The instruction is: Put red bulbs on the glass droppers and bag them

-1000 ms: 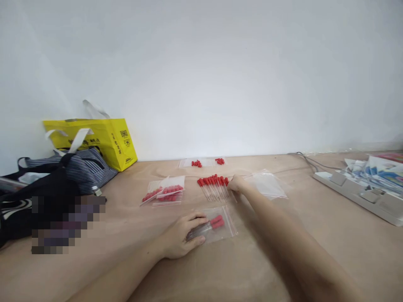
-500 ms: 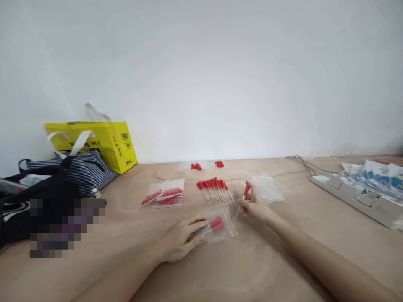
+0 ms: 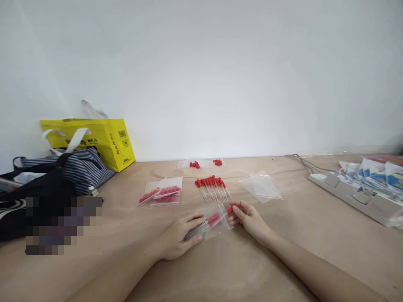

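My left hand (image 3: 178,238) grips the closed end of a clear zip-lock bag (image 3: 221,230) on the table, thumb and fingers around it. Inside the bag lie glass droppers with red rubber bulbs (image 3: 214,218); their lower ends are partly hidden by my fingers. My right hand (image 3: 252,221) pinches one more dropper (image 3: 231,208) by its red bulb at the open mouth of the bag, the stem pointing left into it. Just beyond the bag, a row of loose droppers (image 3: 212,183) lies side by side with the bulbs facing away from me.
Filled bags of droppers (image 3: 166,193) are stacked to the left. Flat zip-lock bags (image 3: 262,188) lie to the right. Another bag with red-bulbed droppers (image 3: 206,163) rests near the wall. A yellow bag (image 3: 118,144) and striped bag (image 3: 85,172) stand left, a power strip (image 3: 349,199) right.
My right hand has moved left and toward me, bringing the dropper from beside the row to the bag's mouth and tilting it flatter. My left hand stays on the bag.
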Available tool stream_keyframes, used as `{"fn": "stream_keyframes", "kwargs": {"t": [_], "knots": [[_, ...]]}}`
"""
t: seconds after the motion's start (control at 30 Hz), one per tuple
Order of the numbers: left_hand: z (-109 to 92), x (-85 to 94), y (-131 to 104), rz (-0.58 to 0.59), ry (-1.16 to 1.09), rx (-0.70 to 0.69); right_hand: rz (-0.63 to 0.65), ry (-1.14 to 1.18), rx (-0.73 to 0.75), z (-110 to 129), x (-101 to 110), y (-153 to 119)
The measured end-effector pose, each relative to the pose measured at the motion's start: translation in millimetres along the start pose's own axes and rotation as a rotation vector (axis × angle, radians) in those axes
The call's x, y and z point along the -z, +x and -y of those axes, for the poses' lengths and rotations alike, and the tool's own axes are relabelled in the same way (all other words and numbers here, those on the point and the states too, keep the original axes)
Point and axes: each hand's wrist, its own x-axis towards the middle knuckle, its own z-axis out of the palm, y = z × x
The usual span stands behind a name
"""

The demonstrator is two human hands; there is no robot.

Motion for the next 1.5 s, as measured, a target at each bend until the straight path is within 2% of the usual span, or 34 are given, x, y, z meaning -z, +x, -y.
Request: {"fn": "stream_keyframes", "kwargs": {"t": [0.1, 0.2, 0.3, 0.43, 0.6, 0.73, 0.9, 1.0, 1.03, 1.07, 1.17, 1.27, 1.37, 1.5], "knots": [[1, -0.4, 1, -0.027, 0.005, -0.029, 0.095, -0.180, -0.004, 2, 3, -2], [0, 0.2, 1, -0.033, 0.004, -0.034, 0.131, -0.274, 0.037, 5, 4, -3], [-1, 1.0, 2, -0.023, 0.004, -0.015, 0.215, -0.256, 0.046, 5, 2, -3], [-1, -0.3, 1, -0.052, -0.011, -0.024, 0.359, -0.209, -0.046, 3, 0, 1], [1, -1.7, 1, -0.070, -0.005, -0.041, 0.366, -0.220, -0.075, 0, 0, 6], [1, -1.0, 1, -0.035, 0.012, -0.030, 0.391, -0.256, -0.017, 0, -1, 7], [1, -1.2, 0, -0.061, -0.015, -0.040, 0.257, -0.449, 0.151, 0, -5, 5], [1, -1.6, 0, -0.051, -0.019, -0.025, 0.333, -0.481, 0.097, 0, 0, 11], [2, -1.9, 1, -0.048, -0.017, -0.024, 0.315, -0.504, 0.070, 1, 3, 15], [3, -2.2, 1, -0.052, -0.016, -0.029, 0.249, -0.547, 0.052, 2, 7, 21], [7, -3.4, 2, -0.087, -0.010, -0.073, -0.081, -0.712, 0.064, 9, 19, 46], [7, -3.0, 2, -0.114, -0.019, -0.109, -0.215, -0.789, 0.030, 16, 26, 72], [3, -0.5, 2, -0.116, -0.027, -0.118, -0.261, -0.869, -0.059, 22, 22, 91], [-2, 1.9, 1, -0.095, -0.036, -0.147, -0.208, -0.946, -0.187, 25, 8, 105]]}}
